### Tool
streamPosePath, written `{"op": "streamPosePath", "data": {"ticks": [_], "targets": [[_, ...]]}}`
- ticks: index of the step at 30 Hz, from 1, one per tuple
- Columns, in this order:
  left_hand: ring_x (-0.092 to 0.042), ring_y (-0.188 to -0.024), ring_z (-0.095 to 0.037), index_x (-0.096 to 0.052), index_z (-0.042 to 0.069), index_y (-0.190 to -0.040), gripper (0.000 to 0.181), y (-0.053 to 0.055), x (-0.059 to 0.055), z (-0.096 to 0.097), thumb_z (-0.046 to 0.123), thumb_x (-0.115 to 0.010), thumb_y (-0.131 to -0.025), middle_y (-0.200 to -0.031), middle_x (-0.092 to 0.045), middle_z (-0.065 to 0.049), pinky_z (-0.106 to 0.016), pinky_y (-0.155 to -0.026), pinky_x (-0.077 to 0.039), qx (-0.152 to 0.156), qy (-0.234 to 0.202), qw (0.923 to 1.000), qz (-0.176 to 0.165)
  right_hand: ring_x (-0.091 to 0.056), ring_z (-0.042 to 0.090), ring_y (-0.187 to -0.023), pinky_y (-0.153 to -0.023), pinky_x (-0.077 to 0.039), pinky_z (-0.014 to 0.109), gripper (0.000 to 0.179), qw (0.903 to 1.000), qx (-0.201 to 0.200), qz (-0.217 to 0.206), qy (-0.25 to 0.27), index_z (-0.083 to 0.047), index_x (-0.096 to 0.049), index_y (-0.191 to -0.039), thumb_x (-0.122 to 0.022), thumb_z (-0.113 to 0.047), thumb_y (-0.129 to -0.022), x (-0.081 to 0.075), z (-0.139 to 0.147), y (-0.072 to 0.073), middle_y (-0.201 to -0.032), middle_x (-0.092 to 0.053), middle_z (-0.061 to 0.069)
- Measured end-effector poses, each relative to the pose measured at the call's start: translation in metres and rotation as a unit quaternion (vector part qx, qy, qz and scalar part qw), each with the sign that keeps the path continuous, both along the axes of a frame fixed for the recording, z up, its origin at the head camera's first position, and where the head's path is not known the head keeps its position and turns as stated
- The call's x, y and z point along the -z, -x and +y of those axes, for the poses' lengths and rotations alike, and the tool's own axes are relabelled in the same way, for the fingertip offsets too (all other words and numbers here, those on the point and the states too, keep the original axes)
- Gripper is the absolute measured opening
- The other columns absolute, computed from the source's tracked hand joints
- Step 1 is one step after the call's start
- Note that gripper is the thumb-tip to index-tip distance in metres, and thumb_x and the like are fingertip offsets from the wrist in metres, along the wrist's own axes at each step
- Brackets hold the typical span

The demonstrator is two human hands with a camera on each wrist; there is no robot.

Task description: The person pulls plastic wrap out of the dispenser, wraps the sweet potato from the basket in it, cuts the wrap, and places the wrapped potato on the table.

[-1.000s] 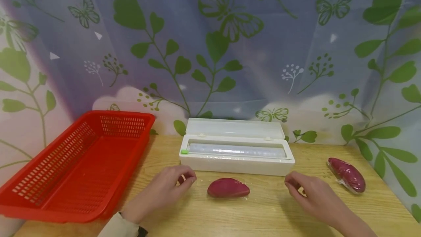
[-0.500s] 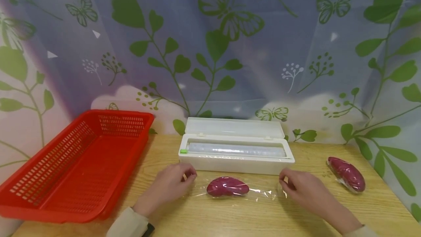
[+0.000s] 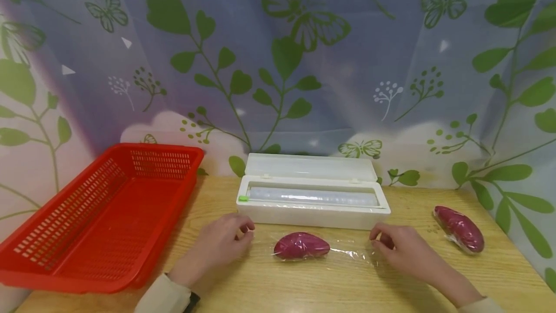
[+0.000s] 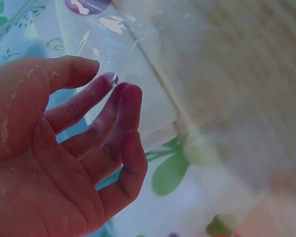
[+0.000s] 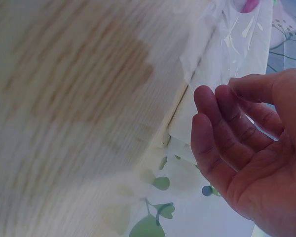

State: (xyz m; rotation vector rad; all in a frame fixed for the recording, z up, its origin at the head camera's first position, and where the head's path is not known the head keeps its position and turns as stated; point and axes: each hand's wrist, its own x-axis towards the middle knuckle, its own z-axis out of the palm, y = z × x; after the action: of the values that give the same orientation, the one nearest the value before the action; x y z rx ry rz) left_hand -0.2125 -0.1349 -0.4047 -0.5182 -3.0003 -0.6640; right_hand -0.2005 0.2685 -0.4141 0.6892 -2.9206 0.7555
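A purple-red sweet potato (image 3: pixel 301 246) lies under clear plastic wrap (image 3: pixel 347 253) in the middle of the wooden table. To its right, my right hand (image 3: pixel 401 248) pinches the wrap's end between thumb and fingertips; the right wrist view shows the film (image 5: pixel 232 49) gathered at them. On the other side my left hand (image 3: pixel 223 240) holds the opposite end at its curled fingertips. Film (image 4: pixel 111 29) runs down to the index fingertip in the left wrist view, with the thumb tip close by. Just behind stands a white wrap dispenser (image 3: pixel 312 217), lid up, roll (image 3: pixel 312 197) inside.
A red plastic basket (image 3: pixel 173 216) stands at the left, near my left forearm. Another wrapped sweet potato (image 3: pixel 458 229) lies at the right. Behind the table (image 3: pixel 321 293) hangs a curtain (image 3: pixel 243 62) printed with leaves and butterflies.
The wrap at the sweet potato's right has drawn into a narrow, shiny strand. My right hand has shifted a little left, then stayed near there; my left hand has moved slightly left.
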Motion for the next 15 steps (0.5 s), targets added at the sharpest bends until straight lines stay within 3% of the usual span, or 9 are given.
{"op": "streamPosePath", "data": {"ticks": [4, 7, 9, 11, 15], "targets": [[-0.061, -0.076, -0.007, -0.073, 0.019, -0.097, 0.007, -0.006, -0.008, 0.003, 0.022, -0.076, -0.091, -0.093, -0.066, 0.005, -0.022, -0.062, -0.049, -0.014, -0.013, 0.9951, 0.097, -0.039, -0.005, -0.056, -0.052, -0.037, 0.019, 0.004, 0.9999, 0.002, 0.001, 0.015, -0.013, -0.069, -0.094, -0.069, -0.009, -0.093, 0.000, 0.002, 0.000, -0.063, -0.051, -0.017], [-0.061, -0.076, -0.007, -0.072, 0.019, -0.099, 0.007, -0.010, -0.011, 0.012, 0.019, -0.075, -0.092, -0.092, -0.066, 0.006, -0.017, -0.062, -0.049, 0.048, -0.053, 0.9880, 0.137, -0.041, -0.006, -0.056, -0.052, -0.038, 0.019, 0.007, 0.9997, 0.008, 0.015, 0.018, -0.013, -0.069, -0.094, -0.069, -0.007, -0.092, -0.001, 0.003, -0.002, -0.064, -0.055, -0.017], [-0.063, -0.080, -0.006, -0.073, 0.018, -0.103, 0.010, -0.013, -0.010, 0.019, 0.019, -0.074, -0.094, -0.096, -0.067, 0.006, -0.016, -0.067, -0.052, 0.111, -0.071, 0.9831, 0.127, -0.043, -0.007, -0.057, -0.053, -0.039, 0.019, 0.008, 0.9994, 0.016, 0.022, 0.020, -0.013, -0.069, -0.094, -0.068, -0.005, -0.092, -0.001, 0.003, -0.002, -0.064, -0.057, -0.016], [-0.063, -0.087, -0.007, -0.073, 0.017, -0.111, 0.016, -0.017, -0.009, 0.028, 0.020, -0.072, -0.095, -0.103, -0.068, 0.005, -0.018, -0.074, -0.055, 0.162, -0.077, 0.9796, 0.091, -0.045, -0.007, -0.058, -0.054, -0.040, 0.019, 0.009, 0.9991, 0.025, 0.027, 0.019, -0.012, -0.069, -0.094, -0.067, -0.004, -0.092, -0.002, 0.004, -0.002, -0.065, -0.060, -0.015], [-0.060, -0.103, -0.007, -0.071, 0.021, -0.126, 0.031, -0.020, -0.005, 0.043, 0.030, -0.072, -0.096, -0.118, -0.066, 0.006, -0.024, -0.090, -0.056, 0.187, -0.039, 0.9805, 0.045, -0.048, -0.008, -0.062, -0.056, -0.043, 0.019, 0.010, 0.9981, 0.035, 0.041, 0.027, -0.012, -0.069, -0.095, -0.067, -0.003, -0.092, -0.004, 0.003, -0.004, -0.069, -0.064, -0.013]]}}
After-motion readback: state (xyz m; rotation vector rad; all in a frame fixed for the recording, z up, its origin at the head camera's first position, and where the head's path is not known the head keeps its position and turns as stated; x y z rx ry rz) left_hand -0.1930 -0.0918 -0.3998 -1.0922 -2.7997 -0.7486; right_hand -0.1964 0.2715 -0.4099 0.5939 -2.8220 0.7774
